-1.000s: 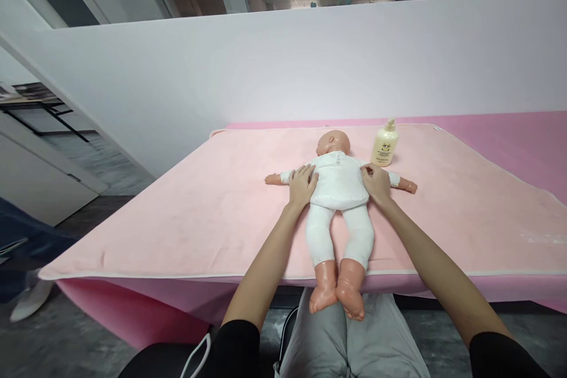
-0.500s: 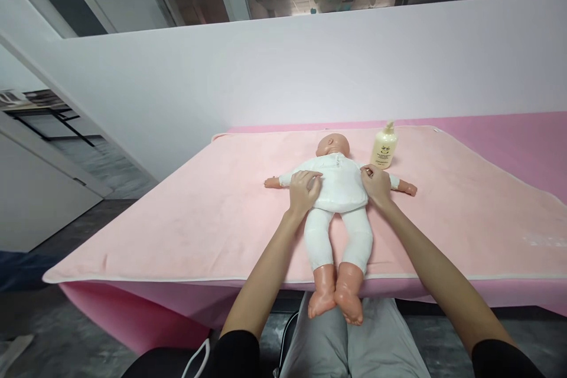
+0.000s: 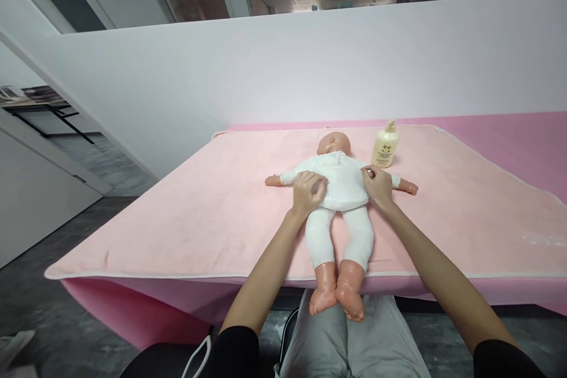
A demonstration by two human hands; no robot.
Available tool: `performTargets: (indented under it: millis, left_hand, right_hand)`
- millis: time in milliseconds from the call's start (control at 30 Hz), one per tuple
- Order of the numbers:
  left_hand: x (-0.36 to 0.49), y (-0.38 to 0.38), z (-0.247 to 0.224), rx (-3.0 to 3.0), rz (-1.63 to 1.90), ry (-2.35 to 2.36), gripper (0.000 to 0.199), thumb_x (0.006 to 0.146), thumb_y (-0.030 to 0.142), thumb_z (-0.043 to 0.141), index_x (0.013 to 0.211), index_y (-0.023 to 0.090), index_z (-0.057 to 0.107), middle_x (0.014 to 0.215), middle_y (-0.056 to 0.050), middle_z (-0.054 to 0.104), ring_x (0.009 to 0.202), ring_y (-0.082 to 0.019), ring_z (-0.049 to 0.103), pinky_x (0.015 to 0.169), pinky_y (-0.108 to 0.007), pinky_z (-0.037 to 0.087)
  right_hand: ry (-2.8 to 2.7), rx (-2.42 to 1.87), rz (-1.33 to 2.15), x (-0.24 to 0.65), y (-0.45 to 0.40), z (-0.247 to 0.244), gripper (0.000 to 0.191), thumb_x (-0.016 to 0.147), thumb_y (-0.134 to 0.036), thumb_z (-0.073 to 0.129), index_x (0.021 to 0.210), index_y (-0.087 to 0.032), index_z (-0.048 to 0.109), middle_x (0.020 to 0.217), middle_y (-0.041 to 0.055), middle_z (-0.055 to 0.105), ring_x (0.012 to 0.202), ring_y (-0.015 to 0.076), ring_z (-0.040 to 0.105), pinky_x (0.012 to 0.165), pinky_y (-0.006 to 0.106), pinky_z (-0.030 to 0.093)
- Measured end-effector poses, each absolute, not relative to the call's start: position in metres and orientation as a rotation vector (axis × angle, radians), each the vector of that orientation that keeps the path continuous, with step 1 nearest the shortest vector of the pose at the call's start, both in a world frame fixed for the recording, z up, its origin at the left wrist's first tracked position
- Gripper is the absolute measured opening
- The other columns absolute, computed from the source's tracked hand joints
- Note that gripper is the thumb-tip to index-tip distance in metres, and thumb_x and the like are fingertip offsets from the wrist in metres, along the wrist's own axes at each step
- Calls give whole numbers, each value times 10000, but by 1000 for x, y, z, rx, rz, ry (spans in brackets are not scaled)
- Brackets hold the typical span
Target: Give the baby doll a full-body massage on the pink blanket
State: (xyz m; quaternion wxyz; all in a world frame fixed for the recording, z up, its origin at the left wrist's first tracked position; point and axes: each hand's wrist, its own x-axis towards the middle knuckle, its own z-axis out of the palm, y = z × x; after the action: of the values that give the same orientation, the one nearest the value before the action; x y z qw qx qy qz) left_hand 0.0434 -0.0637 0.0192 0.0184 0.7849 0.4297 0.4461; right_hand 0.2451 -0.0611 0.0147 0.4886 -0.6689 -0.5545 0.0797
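Observation:
A baby doll (image 3: 342,186) in a white cloth body lies stretched out with its bare head away from me. Its face does not show. Both its arms are spread sideways, and its feet jut over the near table edge. My left hand (image 3: 307,192) curls against the left side of the doll's torso, fingers bent and closed. On the opposite side my right hand (image 3: 378,184) is closed too, fingertips pinched together at the torso's edge beside the doll's arm. Just beyond my right hand stands a pale yellow pump bottle (image 3: 384,147), untouched.
A pink blanket (image 3: 177,218) with a pale hem covers the table, over a darker pink cloth (image 3: 514,142). Behind the table rises a white wall (image 3: 283,71). My legs in grey trousers (image 3: 328,342) are under the near edge, and a white cable (image 3: 197,357) hangs at my left.
My left hand has slid slightly right, further onto the doll's torso. The right hand, the doll and the bottle have hardly moved.

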Motion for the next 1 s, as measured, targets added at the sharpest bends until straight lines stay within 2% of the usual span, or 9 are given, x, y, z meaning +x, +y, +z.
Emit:
performTargets:
  millis: [200, 367, 533, 633, 767, 867, 1000]
  left_hand:
    - [43, -63, 17, 2485, 1402, 1256, 221, 820, 267, 426, 718, 210, 613, 751, -39, 652, 773, -187, 548, 776, -357, 391]
    - [48, -63, 16, 2420, 1367, 1200, 206, 829, 253, 436, 728, 203, 608, 763, -34, 645, 776, -173, 554, 760, -324, 407]
    - [50, -63, 14, 2340, 1357, 1235, 203, 830, 223, 441, 724, 193, 611, 764, -25, 644, 753, -159, 549, 758, -306, 420]
    - [50, -62, 11, 2263, 1376, 1247, 205, 828, 211, 442, 715, 190, 611, 758, -18, 650, 750, -153, 559, 765, -302, 424]
    - [50, -59, 8, 2125, 1385, 1273, 220, 826, 225, 437, 694, 193, 610, 749, -13, 660, 738, -153, 571, 748, -301, 438]
    - [49, -58, 7, 2090, 1374, 1283, 221, 822, 230, 439, 697, 194, 618, 761, -14, 667, 747, -157, 576, 751, -305, 444]
    - [48, -60, 12, 2137, 1362, 1213, 189, 813, 250, 482, 715, 186, 631, 769, -21, 664, 755, -157, 573, 756, -305, 447]
  right_hand:
    - [-1386, -1538, 185, 248, -72, 12, 263, 745, -299, 431, 784, -177, 661, 517, -11, 524, 529, 147, 471, 588, 270, 353]
    - [-1416, -1537, 178, 244, -74, 14, 249, 738, -286, 442, 781, -172, 660, 625, 23, 604, 603, 165, 529, 616, 278, 379]
    - [-1699, -1356, 112, 241, -82, 15, 209, 769, -288, 466, 794, -188, 647, 691, 32, 608, 646, 165, 528, 645, 290, 400]
    - [-1960, -1131, 92, 248, -92, 12, 228, 791, -332, 492, 911, -192, 627, 841, 62, 618, 803, 201, 540, 740, 331, 414]
    - [-2123, -966, 132, 259, -103, 6, 362, 775, -355, 538, 1104, -204, 545, 1055, 92, 569, 963, 242, 512, 846, 404, 410]
    - [-2092, -1001, 68, 261, -105, 1, 319, 760, -307, 561, 1068, -223, 575, 1078, 91, 551, 995, 250, 499, 894, 444, 392]
    - [-2012, -1033, 66, 258, -99, -4, 147, 795, -288, 544, 886, -236, 646, 978, 64, 598, 923, 223, 524, 879, 442, 399]
